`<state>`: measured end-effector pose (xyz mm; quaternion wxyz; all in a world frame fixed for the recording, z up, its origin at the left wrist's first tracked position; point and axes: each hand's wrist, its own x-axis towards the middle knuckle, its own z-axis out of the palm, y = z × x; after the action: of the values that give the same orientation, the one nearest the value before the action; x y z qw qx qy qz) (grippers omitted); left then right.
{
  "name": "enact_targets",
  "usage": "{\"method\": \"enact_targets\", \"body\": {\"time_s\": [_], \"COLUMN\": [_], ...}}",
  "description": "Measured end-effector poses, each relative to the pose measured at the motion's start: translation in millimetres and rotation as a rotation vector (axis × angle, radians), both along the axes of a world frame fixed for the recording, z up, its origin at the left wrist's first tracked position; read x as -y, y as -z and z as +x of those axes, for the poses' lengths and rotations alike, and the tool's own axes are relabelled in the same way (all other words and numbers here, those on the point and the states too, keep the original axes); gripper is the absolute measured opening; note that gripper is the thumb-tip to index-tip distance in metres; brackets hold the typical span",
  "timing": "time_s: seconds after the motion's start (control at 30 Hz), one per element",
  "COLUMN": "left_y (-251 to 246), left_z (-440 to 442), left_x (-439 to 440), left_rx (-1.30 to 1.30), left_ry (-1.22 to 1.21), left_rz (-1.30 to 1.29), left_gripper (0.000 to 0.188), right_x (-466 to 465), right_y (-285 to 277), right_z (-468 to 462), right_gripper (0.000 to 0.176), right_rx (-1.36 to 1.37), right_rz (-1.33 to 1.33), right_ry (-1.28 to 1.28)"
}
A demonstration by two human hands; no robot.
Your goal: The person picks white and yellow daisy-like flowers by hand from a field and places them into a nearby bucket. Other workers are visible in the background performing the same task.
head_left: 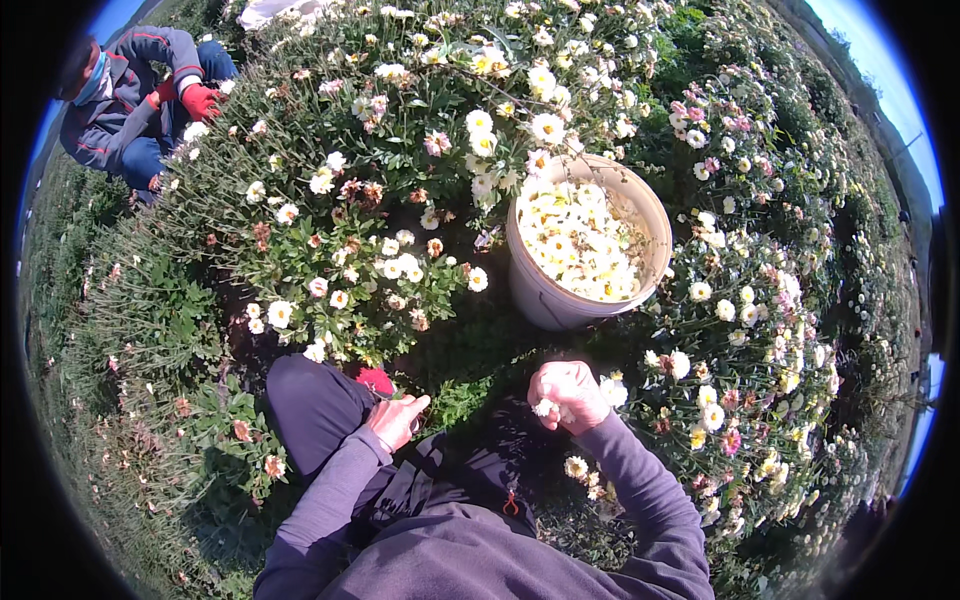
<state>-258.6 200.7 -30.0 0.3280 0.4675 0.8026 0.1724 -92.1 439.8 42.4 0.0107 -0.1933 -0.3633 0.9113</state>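
Note:
My right hand is closed around a few white chrysanthemum blooms, just below a white plastic bucket. Picked white and yellow flower heads fill much of the bucket. My left hand is near my bent knee, its fingers partly extended; whether it holds anything is hidden by the hand and shade. White blooms on a plant stand right beside my right hand. More white flowers grow on the bush in front of my left knee.
Flowering bushes rise on the right and ahead, some blooms pink or browned. At upper left another person in a grey jacket and red gloves crouches among the plants. A white cloth or sack lies at the top. A thin stem overhangs the bucket.

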Motion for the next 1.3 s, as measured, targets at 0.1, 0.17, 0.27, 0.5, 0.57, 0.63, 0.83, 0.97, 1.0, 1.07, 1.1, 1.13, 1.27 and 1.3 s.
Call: {"method": "enact_targets", "body": {"time_s": [0.1,0.17,0.27,0.5,0.57,0.63,0.83,0.97,1.0,1.07,1.1,1.13,1.27,1.3], "left_y": [-13,-23,-34,-15,-6,5,32,39,40,41,42,42,45,46], "left_z": [-1,-7,-33,-44,-38,-32,-1,19,22,22,20,19,21,23], "left_x": [-20,-49,-88,-107,-100,-92,-65,-68,-71,-77,-79,-79,-76,-75], "left_rx": [-0.175,-0.311,-0.506,-0.446,-0.465,-0.427,-0.499,-0.606,-0.577,-0.547,-0.495,-0.432,-0.548,-0.523], "left_ry": [-0.063,-0.222,-0.294,-0.194,-0.267,-0.259,0.066,0.236,0.206,0.234,0.304,0.239,0.232,0.140], "left_rz": [0.147,0.452,0.501,0.408,0.508,0.463,0.194,-0.073,-0.086,-0.221,-0.280,-0.233,0.001,0.053], "left_gripper": [0.044,0.043,0.044,0.046,0.051,0.051,0.015,0.018,0.021,0.028,0.027,0.028,0.030,0.030], "right_x": [-87,-120,-116,-22,-4,13,36,8,3,0,3,6,19,23], "right_y": [-10,-13,-7,74,91,92,19,0,7,22,31,38,55,57], "right_z": [-26,-36,-45,-143,-148,-136,-71,-88,-101,-120,-126,-132,-148,-151], "right_gripper": [0.019,0.035,0.047,0.033,0.024,0.027,0.022,0.016,0.026,0.047,0.056,0.065,0.071,0.070], "right_rx": [0.292,0.374,0.269,0.004,0.085,0.189,-0.080,-0.045,-0.205,-0.368,-0.350,-0.369,-0.290,-0.279], "right_rz": [0.632,1.784,1.842,0.731,0.713,0.739,0.629,0.743,1.010,1.363,1.448,1.469,1.528,1.533], "right_ry": [0.252,0.199,0.231,-0.025,-0.033,0.036,-0.119,-0.171,-0.222,-0.460,-0.654,-0.822,-1.130,-1.201]}}
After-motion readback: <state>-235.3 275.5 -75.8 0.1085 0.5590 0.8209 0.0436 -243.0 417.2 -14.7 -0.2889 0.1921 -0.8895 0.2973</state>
